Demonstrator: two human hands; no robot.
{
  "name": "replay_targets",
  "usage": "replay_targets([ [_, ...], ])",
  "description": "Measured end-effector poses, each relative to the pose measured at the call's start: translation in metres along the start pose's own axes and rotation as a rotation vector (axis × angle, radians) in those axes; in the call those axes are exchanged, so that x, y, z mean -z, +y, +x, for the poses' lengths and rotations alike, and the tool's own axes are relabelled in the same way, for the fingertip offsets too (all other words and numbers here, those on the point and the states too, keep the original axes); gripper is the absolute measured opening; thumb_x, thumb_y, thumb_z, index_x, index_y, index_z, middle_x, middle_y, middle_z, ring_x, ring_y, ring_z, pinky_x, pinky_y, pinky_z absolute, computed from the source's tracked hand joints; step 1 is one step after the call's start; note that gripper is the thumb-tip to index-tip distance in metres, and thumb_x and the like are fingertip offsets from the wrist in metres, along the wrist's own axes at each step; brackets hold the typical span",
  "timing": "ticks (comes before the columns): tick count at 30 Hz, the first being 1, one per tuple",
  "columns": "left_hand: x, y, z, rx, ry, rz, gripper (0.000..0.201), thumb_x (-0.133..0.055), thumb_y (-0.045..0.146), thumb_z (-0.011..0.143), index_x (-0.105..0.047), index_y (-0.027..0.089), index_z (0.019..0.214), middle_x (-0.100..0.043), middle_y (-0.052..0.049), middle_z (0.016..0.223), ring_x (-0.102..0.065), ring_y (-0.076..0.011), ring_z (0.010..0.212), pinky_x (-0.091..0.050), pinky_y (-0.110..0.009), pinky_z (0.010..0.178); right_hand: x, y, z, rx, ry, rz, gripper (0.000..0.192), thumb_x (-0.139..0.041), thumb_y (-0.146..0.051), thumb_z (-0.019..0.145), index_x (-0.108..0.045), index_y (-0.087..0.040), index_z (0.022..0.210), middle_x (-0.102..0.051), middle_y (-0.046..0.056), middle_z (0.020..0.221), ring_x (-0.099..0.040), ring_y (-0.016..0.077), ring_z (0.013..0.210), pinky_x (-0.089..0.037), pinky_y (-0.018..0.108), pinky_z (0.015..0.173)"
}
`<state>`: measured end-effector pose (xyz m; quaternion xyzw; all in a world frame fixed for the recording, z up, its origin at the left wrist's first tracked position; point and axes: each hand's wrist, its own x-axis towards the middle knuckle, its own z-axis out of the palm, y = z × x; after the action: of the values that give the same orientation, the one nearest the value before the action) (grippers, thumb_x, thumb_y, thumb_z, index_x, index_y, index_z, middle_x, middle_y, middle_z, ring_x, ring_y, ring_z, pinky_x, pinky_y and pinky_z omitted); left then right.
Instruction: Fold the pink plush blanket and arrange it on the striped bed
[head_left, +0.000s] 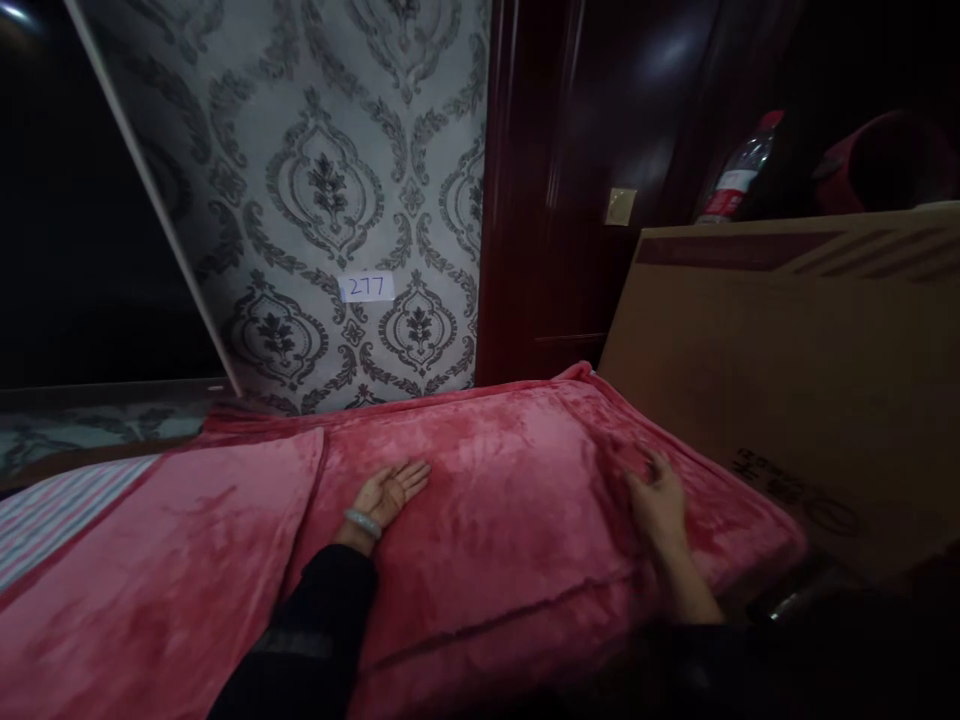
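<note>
A pink-red plush blanket [480, 520] lies spread before me, with a fold line running across its front. My left hand [392, 492] rests at the blanket's middle, palm turned up and fingers stretched out, holding nothing. On that wrist is a pale bangle [363, 523]. Toward the blanket's right end, my right hand [660, 500] has its fingers curled at a raised fold and seems to pinch the cloth; its fingertips are partly blurred. Another layer of the blanket lies folded over at the left, its edge just beside my left forearm.
A large cardboard box [720, 350] stands against the right side, with a red-capped plastic bottle [739, 180] on top. Behind the blanket are patterned wallpaper [330, 190] and a dark red door [555, 200]. A dark screen [97, 220] stands left, above striped cloth [67, 505].
</note>
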<state>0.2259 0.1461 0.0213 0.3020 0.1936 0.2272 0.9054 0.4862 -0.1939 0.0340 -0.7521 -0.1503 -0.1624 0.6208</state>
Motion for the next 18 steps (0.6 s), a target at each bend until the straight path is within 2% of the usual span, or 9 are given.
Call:
replay_targets([
  [2,0.012,-0.006,-0.001,-0.011,-0.098,-0.051,0.021,-0.06,0.023,0.086,-0.065,0.009,0.101,-0.07,-0.027,0.12,-0.066,-0.0333,0.12,-0.044,-0.049,0.111,-0.029,-0.033,-0.016,0.185,-0.131,-0.006,0.058,-0.055,-0.038,0.07,-0.067,-0.014,0.121,-0.071,0.013,0.115,-0.066,0.0275,0.107,-0.054,0.041,0.096],
  [5,0.02,-0.006,-0.002,0.004,-0.18,-0.084,0.026,-0.063,0.029,0.087,-0.064,0.01,0.104,-0.07,-0.027,0.121,-0.065,-0.0347,0.123,-0.043,-0.05,0.112,-0.07,-0.073,-0.075,0.493,-0.365,0.047,0.054,-0.049,-0.025,0.076,-0.067,-0.017,0.126,-0.07,0.012,0.122,-0.065,0.0262,0.114,-0.052,0.043,0.102],
  [7,0.022,-0.006,0.001,0.018,-0.195,-0.096,0.026,-0.062,0.031,0.088,-0.063,0.011,0.105,-0.07,-0.026,0.122,-0.063,-0.0341,0.126,-0.042,-0.05,0.113,-0.086,-0.085,-0.124,0.66,-0.515,0.05,0.06,-0.045,-0.015,0.077,-0.063,-0.02,0.134,-0.069,0.011,0.122,-0.064,0.025,0.114,-0.053,0.043,0.101],
  [10,0.024,-0.007,0.004,0.031,-0.152,-0.111,0.024,-0.061,0.032,0.089,-0.06,0.014,0.104,-0.07,-0.024,0.122,-0.062,-0.0319,0.127,-0.043,-0.051,0.111,-0.09,-0.081,-0.183,0.72,-0.705,0.011,0.074,-0.042,-0.004,0.072,-0.057,-0.023,0.143,-0.069,0.009,0.121,-0.064,0.0236,0.111,-0.057,0.041,0.096],
  [13,0.021,-0.01,0.003,0.029,-0.089,-0.095,0.02,-0.06,0.031,0.089,-0.06,0.015,0.1,-0.07,-0.022,0.122,-0.066,-0.0298,0.121,-0.046,-0.049,0.108,-0.083,-0.067,-0.209,0.734,-0.715,-0.033,0.075,-0.043,-0.003,0.074,-0.053,-0.024,0.146,-0.067,0.01,0.121,-0.064,0.0245,0.109,-0.058,0.041,0.093],
  [18,0.003,-0.009,-0.001,0.04,-0.005,0.013,0.014,-0.057,0.027,0.09,-0.061,0.016,0.098,-0.073,-0.018,0.111,-0.071,-0.0266,0.104,-0.05,-0.044,0.1,-0.073,-0.044,-0.22,0.804,-0.457,-0.141,0.068,-0.053,-0.017,0.087,-0.039,-0.023,0.154,-0.063,0.014,0.131,-0.061,0.033,0.115,-0.056,0.053,0.091],
])
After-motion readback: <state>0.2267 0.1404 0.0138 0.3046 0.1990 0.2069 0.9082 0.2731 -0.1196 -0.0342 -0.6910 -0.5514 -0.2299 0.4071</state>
